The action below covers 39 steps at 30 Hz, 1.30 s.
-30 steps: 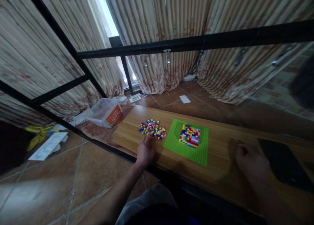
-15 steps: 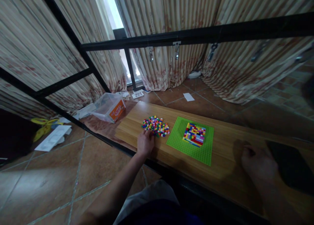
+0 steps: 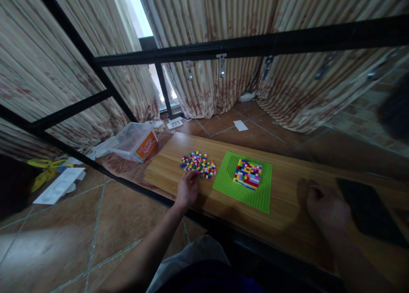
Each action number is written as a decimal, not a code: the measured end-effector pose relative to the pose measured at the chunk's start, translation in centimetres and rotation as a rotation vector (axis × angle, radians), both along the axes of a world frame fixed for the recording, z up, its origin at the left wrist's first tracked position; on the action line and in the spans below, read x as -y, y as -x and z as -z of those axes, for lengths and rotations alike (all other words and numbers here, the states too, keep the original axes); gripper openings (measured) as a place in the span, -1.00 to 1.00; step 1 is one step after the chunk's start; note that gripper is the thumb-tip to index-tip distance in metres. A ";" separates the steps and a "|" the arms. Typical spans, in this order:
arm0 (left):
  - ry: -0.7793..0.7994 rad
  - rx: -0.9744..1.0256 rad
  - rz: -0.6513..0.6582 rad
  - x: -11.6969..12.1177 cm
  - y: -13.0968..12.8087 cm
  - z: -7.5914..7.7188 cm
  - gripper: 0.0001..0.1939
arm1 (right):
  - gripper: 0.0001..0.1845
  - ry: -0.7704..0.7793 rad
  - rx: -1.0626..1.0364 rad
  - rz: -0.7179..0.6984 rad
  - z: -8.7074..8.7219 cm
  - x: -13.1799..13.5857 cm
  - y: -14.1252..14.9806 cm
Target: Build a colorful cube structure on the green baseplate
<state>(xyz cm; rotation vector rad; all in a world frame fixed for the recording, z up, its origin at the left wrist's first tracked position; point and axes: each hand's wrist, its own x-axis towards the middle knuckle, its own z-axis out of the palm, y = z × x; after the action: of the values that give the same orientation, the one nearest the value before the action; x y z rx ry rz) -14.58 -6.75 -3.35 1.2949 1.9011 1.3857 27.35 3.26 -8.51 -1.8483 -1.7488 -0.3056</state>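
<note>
A green baseplate (image 3: 226, 185) lies on the wooden tabletop (image 3: 281, 216), with a block of many-coloured small bricks (image 3: 247, 174) built on its middle. To its left sits a loose heap of small coloured bricks (image 3: 198, 164). My left hand (image 3: 187, 189) rests at the near edge of that heap, fingers curled toward the bricks; whether it holds one is hidden. My right hand (image 3: 326, 208) lies on the table to the right of the baseplate, fingers curled in a loose fist, with nothing visible in it.
A dark flat pad (image 3: 367, 212) lies on the table at the far right. A clear plastic box with an orange label (image 3: 136, 142) stands on the floor to the left. Black metal frame bars (image 3: 243, 48) cross in front of striped curtains. Papers and yellow scissors (image 3: 44, 169) lie on the tiled floor.
My left hand has crept forward to the edge of the loose brick heap. The right hand stays in place. The view shifts slightly with my head.
</note>
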 end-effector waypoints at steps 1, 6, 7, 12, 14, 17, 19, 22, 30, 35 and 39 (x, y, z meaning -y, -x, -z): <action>-0.013 0.103 0.021 0.0 -0.4 -0.2 -0.88 | -0.67 0.008 -0.002 -0.005 -0.1 0.0 0.1; -0.018 0.468 0.147 -0.5 -3.0 -1.1 -0.84 | -0.66 -0.023 -0.020 -0.018 -0.6 0.2 0.6; -0.025 0.479 0.168 -0.6 -3.5 -1.3 -0.84 | -0.67 -0.028 -0.027 -0.020 -0.7 0.2 0.6; -0.046 0.365 0.249 -0.9 -5.9 -2.0 -0.91 | -0.67 0.004 -0.057 -0.011 -1.1 0.4 1.0; -0.041 0.304 0.291 -1.0 -6.7 -2.1 -0.89 | -0.66 0.012 -0.064 0.002 -1.1 0.4 1.1; -0.066 0.207 0.336 -1.4 -7.7 -2.3 -0.87 | -0.67 0.018 -0.075 0.010 -0.9 0.3 1.1; -0.103 0.132 0.351 -1.8 -8.4 -2.4 -0.87 | -0.67 0.023 -0.083 0.014 -0.9 0.3 1.1; -0.161 -0.001 0.364 -2.7 -9.2 -2.5 -0.86 | -0.67 0.026 -0.091 0.030 -1.0 0.3 1.3; -0.171 -0.201 0.435 -4.6 -10.9 -2.5 -0.83 | -0.68 0.027 -0.100 0.034 -1.3 0.4 1.5; -0.184 -0.387 0.480 -4.9 -10.8 -2.7 -0.80 | -0.69 0.041 -0.113 0.036 -1.3 0.4 1.5; -0.240 -0.497 0.507 -5.2 -10.5 -2.4 -0.82 | -0.69 0.044 -0.108 0.035 -1.3 0.5 1.5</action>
<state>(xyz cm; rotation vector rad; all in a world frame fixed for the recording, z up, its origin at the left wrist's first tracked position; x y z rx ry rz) -4.09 -1.57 -0.91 2.2202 1.5298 1.1114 25.86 2.80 -7.18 -1.8920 -1.6639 -0.1788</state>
